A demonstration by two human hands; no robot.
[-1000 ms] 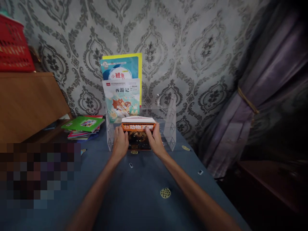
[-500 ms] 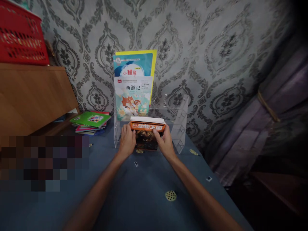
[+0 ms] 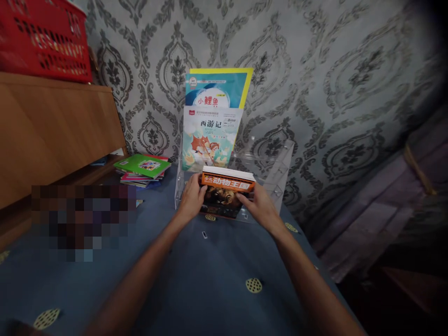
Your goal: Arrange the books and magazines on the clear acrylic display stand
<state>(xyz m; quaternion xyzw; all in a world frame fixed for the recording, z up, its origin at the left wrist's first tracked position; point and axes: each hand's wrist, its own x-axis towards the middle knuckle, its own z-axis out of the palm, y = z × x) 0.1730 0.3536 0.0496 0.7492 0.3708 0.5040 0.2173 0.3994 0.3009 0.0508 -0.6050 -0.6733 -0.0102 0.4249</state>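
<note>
A thick book (image 3: 224, 198) with an orange title band and an animal's face on its dark cover is held at the front of a clear acrylic book rack (image 3: 285, 163). My left hand (image 3: 192, 193) is closed on its left edge, thumb on the cover. On the right edge, my right hand (image 3: 262, 200) grips it the same way, its fingers hidden behind. Farther back in the rack stand a pale picture book (image 3: 210, 135), a blue book (image 3: 219, 84) and a yellow-edged one (image 3: 248, 86), overlapping on the left side. Whether the held book rests in the front tier I cannot tell.
Left of the rack lies a stack of books with a green one (image 3: 143, 165) on top. A wooden cabinet (image 3: 56, 135) with a red basket (image 3: 45, 39) stands at the left. Patterned wall rises behind; a tied curtain (image 3: 378, 210) hangs right of the blue tablecloth (image 3: 196, 289).
The view has shifted, so the scene sits farther right. The book stays between both hands at the rack's front, now tilted slightly; my right thumb still lies on the cover.
</note>
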